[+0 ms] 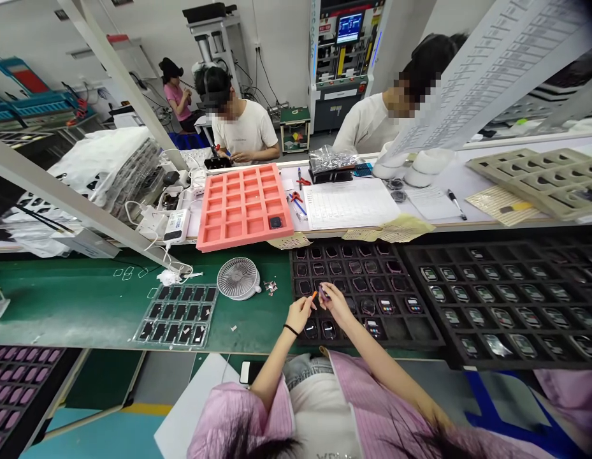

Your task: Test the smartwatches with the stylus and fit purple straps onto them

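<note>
The person's left hand (299, 313), with a thin black band around its wrist, and right hand (334, 305) are held close together above the near part of a black plastic compartment tray (422, 335), whose cells hold small, dark rectangular devices (375, 328). The left fingers (307, 305) are closed in a pinch on a small orange-tipped implement (314, 294). The right fingers (330, 299) are pinched on a tiny dark piece (323, 292), too small to identify, which lies just beside the orange tip. Both held items are above the tray, and neither visibly touches it. The tray rests on a green-topped desk (85, 312). To its left are a round white desk fan (238, 278) and a clear plastic tray of black rectangular pieces (176, 315). To its right is a larger black compartment tray (506, 299), also filled with devices. Beyond them, a salmon-pink foam tray (243, 204) holds one dark item in a cell, beside a printed white paper sheet (350, 204). Across the desk, a co-worker in a white T-shirt (245, 131) works with both hands.
</note>
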The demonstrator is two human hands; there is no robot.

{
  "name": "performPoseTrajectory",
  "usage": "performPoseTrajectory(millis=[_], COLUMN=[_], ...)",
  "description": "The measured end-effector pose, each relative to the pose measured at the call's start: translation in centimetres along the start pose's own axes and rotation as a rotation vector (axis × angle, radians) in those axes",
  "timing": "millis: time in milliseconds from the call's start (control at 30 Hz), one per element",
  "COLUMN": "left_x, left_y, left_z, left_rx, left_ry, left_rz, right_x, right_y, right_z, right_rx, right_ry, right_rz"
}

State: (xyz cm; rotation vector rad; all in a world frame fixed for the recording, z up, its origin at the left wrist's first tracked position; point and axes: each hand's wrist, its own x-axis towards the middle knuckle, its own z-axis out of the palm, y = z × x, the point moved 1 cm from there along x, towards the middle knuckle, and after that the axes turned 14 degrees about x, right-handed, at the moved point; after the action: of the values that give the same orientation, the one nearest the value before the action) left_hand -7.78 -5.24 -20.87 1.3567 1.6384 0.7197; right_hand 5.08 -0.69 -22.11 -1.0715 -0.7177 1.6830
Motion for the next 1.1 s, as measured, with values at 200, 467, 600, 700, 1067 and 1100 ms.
performPoseTrajectory(millis=[200,467,600,700,1067,1100], left_x=[0.6,0.4,0.3,0.2,-0.5,-0.6], left_y=[1.9,2.8,3.3,3.3,3.7,3.7], left_z=[0.1,-0.4,-0.5,-0.4,0.1,0.0], left_rx=[-0.014,0.007,0.008,-0.009,-0.130,-0.120], left_ry=[-0.004,-0.027,-0.043,-0.017,-0.028,-0.023], left_rz=[0.070,0.078,0.087,0.066,0.028,0.033], right_x=[-0.1,-0.5,-0.5,-0.5,-0.4,-0.5], right_y=[-2.1,-3.0,-2.9,-2.9,-3.4,-3.4], right_z=[1.5,1.9,2.1,2.1,2.0,2.0], right_rx=[0.273,0.393,0.414,0.426,0.413,0.410], right_ry=[-0.038,-0.067,-0.086,-0.101,-0.139,-0.139], right_rz=[0.065,0.109,0.124,0.129,0.139,0.135])
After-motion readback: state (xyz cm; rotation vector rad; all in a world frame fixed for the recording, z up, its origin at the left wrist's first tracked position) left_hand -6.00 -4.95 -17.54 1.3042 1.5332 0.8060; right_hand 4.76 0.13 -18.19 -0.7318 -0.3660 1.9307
